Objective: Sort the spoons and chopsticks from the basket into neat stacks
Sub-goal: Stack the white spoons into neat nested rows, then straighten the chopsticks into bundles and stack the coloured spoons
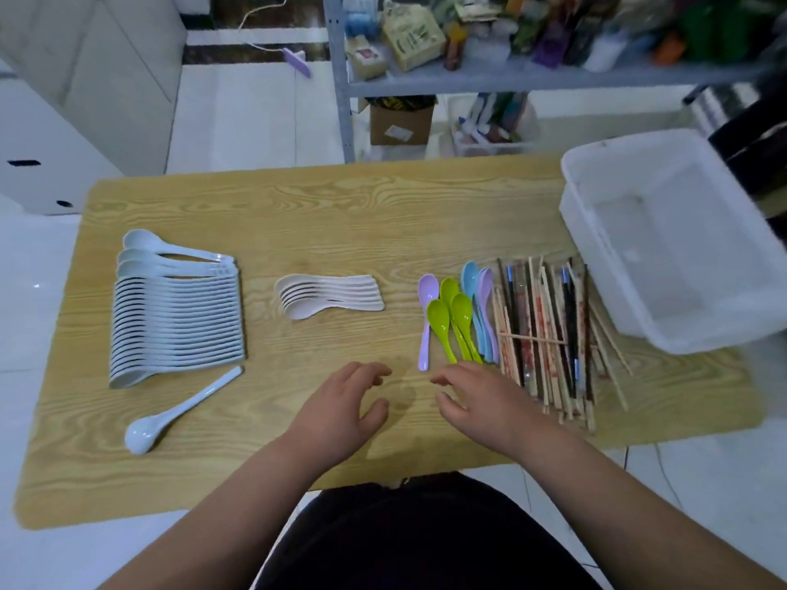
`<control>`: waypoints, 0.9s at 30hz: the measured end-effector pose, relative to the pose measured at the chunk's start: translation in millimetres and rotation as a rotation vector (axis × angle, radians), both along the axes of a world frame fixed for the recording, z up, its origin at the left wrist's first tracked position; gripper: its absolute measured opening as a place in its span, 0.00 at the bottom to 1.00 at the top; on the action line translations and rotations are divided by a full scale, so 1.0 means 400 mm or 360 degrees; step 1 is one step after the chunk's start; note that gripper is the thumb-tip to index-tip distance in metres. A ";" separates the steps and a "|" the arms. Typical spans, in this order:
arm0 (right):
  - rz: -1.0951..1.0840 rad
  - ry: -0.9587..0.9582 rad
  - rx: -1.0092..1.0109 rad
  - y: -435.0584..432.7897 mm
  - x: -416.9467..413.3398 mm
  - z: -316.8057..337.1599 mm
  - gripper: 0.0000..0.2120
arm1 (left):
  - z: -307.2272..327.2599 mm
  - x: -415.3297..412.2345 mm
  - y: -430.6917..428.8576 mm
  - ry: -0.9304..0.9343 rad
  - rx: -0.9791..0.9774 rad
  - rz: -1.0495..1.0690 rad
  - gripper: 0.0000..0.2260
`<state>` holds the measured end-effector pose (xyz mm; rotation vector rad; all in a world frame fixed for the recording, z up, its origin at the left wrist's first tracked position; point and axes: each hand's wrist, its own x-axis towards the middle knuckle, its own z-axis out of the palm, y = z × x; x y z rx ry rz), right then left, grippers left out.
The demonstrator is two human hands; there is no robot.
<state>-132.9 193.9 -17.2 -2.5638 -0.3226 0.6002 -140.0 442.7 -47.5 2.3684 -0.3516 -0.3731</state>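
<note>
The white plastic basket (pixel 664 249) at two o'clock looks empty. Pale blue plastic spoons (pixel 176 317) stack at nine o'clock, one stray blue spoon (pixel 179 413) beside them; cream spoons (pixel 328 295) nest at centre. Coloured spoons (pixel 455 321) and wooden chopsticks (pixel 549 334) at three o'clock need tidying. Your left hand (pixel 340 406) and right hand (pixel 477 402) hover empty, fingers apart.

White basket (pixel 573 215) cut off at right edge, shelf goods (pixel 553 31) blurred, lower chopsticks (pixel 541 334) hidden under upper ones
</note>
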 end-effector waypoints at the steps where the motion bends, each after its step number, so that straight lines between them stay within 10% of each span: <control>1: -0.0074 0.0024 0.0017 -0.005 -0.012 0.006 0.16 | -0.004 0.004 0.000 0.0023 -0.0015 -0.0038 0.22; 10: -0.0368 0.0119 0.0123 -0.081 -0.058 -0.017 0.14 | -0.045 0.059 -0.123 0.0263 -0.0059 -0.0002 0.15; 27: 0.0163 0.0280 0.0056 -0.336 0.177 -0.087 0.13 | -0.139 0.243 -0.347 0.0714 0.0545 0.0834 0.08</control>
